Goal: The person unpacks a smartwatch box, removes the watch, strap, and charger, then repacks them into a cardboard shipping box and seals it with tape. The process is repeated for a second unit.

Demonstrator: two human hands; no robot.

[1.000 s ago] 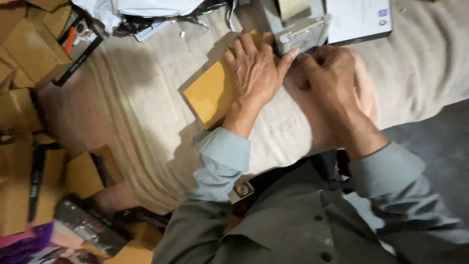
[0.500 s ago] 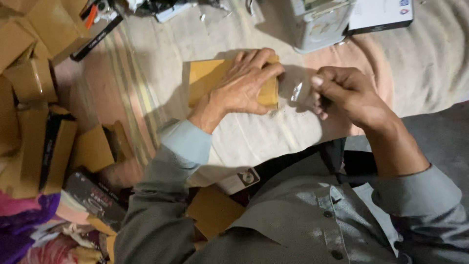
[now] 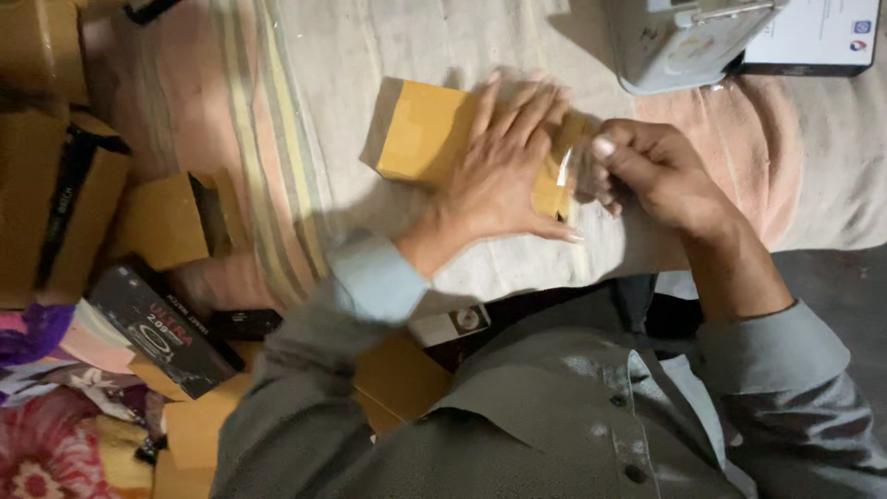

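A flat yellow-brown cardboard box [image 3: 420, 129] lies on a pale striped cloth [image 3: 296, 111]. My left hand [image 3: 504, 166] presses flat on the box's right half, fingers spread. My right hand [image 3: 647, 171] is at the box's right end, fingers pinched on a strip of clear tape [image 3: 565, 166] that runs over that end of the box.
A grey tape dispenser [image 3: 684, 42] and a white card [image 3: 813, 32] sit at the far edge. Several brown boxes [image 3: 65, 194] and a black printed box [image 3: 157, 328] are piled at the left. Flowered fabric [image 3: 37, 462] lies at the bottom left.
The box has been turned flat and lengthwise under my left hand. My right hand has left the dispenser and now pulls clear tape over the box's right end.
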